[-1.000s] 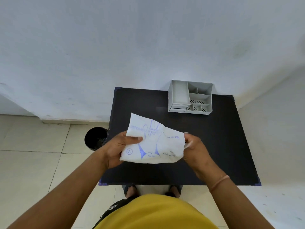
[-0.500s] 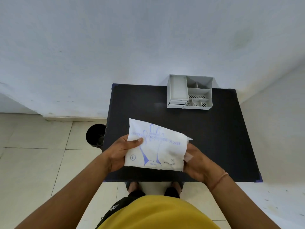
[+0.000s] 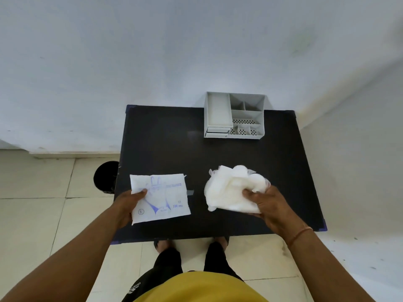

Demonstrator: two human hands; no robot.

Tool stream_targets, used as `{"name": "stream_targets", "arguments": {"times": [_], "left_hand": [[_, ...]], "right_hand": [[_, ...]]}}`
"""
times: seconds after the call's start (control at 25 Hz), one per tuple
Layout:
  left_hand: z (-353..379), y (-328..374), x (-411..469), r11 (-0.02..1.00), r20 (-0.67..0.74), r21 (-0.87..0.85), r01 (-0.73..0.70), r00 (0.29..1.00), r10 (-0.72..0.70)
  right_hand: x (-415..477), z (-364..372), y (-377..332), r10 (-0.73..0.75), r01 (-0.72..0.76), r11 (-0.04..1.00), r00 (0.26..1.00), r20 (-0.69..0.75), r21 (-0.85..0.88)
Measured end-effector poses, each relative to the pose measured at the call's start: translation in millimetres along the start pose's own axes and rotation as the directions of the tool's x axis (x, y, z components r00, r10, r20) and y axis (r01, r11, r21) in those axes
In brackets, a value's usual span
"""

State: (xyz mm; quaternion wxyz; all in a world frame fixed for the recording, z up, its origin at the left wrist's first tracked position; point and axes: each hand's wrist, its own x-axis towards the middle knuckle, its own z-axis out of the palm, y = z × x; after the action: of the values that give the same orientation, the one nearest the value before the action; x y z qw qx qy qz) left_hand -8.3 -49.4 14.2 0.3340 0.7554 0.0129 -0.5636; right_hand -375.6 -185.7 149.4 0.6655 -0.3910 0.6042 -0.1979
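A pale wall point(image 3: 152, 51) filled the upper part of the head view, and a tiled floor point(image 3: 32, 214) ran along the left and under the person's feet. Against the wall stood a black table point(image 3: 165, 136). At its far edge, right of centre, sat a grey organiser point(image 3: 218, 111) with one long compartment on the left and several smaller ones, some perforated, on the right. A round black bin point(image 3: 105, 178) stood on the floor just beside the table's left edge. Over the near right part of the table was a crumpled bundle of thin white gloves point(image 3: 231, 188), and over the near left part a flat white glove packet point(image 3: 162, 198) with blue print, face up; whether either touched the tabletop could not be told. The two were apart, with bare table between them. The right hand point(image 3: 269, 204) gripped the bundle at its near right side, fingers curled round it. The left hand point(image 3: 128, 203) pinched the packet at its left edge, thumb on top and the other fingers hidden beneath. A short strip of tape point(image 3: 190, 192) lay on the table just right of the packet, and a thin bracelet point(image 3: 299, 233) circled the right wrist.
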Motion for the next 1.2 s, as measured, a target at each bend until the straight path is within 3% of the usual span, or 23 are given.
{"name": "stream_targets", "arguments": {"times": [0.08, 0.16, 0.2, 0.24, 0.28, 0.32, 0.36, 0.44, 0.52, 0.6, 0.68, 0.76, 0.84, 0.92, 1.04, 1.12, 1.2], "left_hand": [[1, -10, 27, 0.975, -0.091, 0.207, -0.075, 0.991, 0.095], [13, 5, 14, 0.836, -0.177, 0.518, -0.180, 0.934, 0.311], [25, 19, -9, 0.784, -0.168, 0.577, -0.229, 0.906, 0.388], [38, 34, -42, 0.779, -0.087, 0.547, -0.307, 0.904, 0.418], [50, 43, -64, 0.842, 0.067, 0.396, -0.366, 0.926, 0.371], [61, 51, -87, 0.926, 0.303, 0.184, -0.331, 0.915, 0.266], [69, 55, -106, 0.970, 0.519, 0.053, -0.238, 0.836, 0.177], [82, 56, -127, 0.989, 0.723, -0.089, -0.121, 0.675, 0.147], [90, 63, -144, 0.975, 0.736, -0.185, -0.122, 0.640, 0.220], [93, 73, -154, 0.959, 0.689, -0.246, -0.138, 0.671, 0.273], [89, 86, -163, 0.944, 0.653, -0.196, -0.266, 0.683, 0.328], [87, 96, -171, 0.905, 0.705, -0.053, -0.423, 0.626, 0.334], [86, 103, -175, 0.877, 0.728, 0.017, -0.481, 0.607, 0.319], [85, 106, -174, 0.885, 0.724, -0.103, -0.454, 0.576, 0.380], [97, 108, -163, 0.867, 0.572, -0.315, -0.386, 0.652, 0.498], [109, 110, -157, 0.895, 0.518, -0.285, -0.343, 0.731, 0.444], [119, 111, -158, 0.945, 0.554, -0.182, -0.272, 0.766, 0.327]], "right_hand": [[-6, -4, 0, -0.020, 0.018, 0.990, 1.000, 0.013, 0.137], [-11, -2, -3, -0.035, 0.023, 0.954, 0.999, 0.037, 0.298], [-13, 0, -4, -0.031, 0.008, 0.924, 0.998, 0.054, 0.383], [-17, 3, -6, -0.023, -0.015, 0.883, 0.997, 0.076, 0.469], [-19, 8, -7, -0.002, -0.054, 0.834, 0.995, 0.101, 0.549], [-21, 16, -6, 0.029, -0.100, 0.789, 0.992, 0.125, 0.606], [-24, 26, -5, 0.063, -0.133, 0.774, 0.989, 0.134, 0.620], [-27, 47, 3, 0.106, -0.149, 0.794, 0.989, 0.108, 0.590], [-30, 64, 11, 0.127, -0.147, 0.797, 0.989, 0.075, 0.587], [-33, 75, 14, 0.136, -0.135, 0.789, 0.990, 0.043, 0.600], [-36, 80, 18, 0.123, -0.109, 0.775, 0.992, 0.021, 0.623], [-38, 82, 19, 0.122, -0.098, 0.768, 0.992, 0.005, 0.633], [-39, 83, 20, 0.129, -0.103, 0.759, 0.992, 0.007, 0.643], [-40, 81, 19, 0.117, -0.107, 0.728, 0.993, 0.031, 0.677], [-38, 71, 14, 0.082, -0.104, 0.695, 0.995, 0.065, 0.712], [-32, 61, 11, 0.047, -0.107, 0.716, 0.993, 0.106, 0.689], [-25, 51, 6, 0.021, -0.104, 0.767, 0.990, 0.137, 0.633]]}}
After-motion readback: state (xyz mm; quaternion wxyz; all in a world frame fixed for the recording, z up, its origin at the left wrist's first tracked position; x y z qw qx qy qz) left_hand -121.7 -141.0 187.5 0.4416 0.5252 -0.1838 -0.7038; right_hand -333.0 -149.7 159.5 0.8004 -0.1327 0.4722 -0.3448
